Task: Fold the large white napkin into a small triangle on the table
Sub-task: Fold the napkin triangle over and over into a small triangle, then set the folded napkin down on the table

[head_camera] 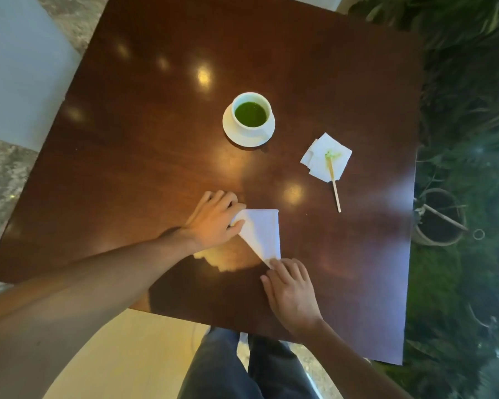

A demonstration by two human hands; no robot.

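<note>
Both grips pin the white napkin (261,236), already a triangle, flat on the dark desk (144,156), left hand (213,220) pinching its far-left corner, right hand (290,289) pressing its near tip, so the fold looks nearly finished and next calls for creasing the edges
</note>
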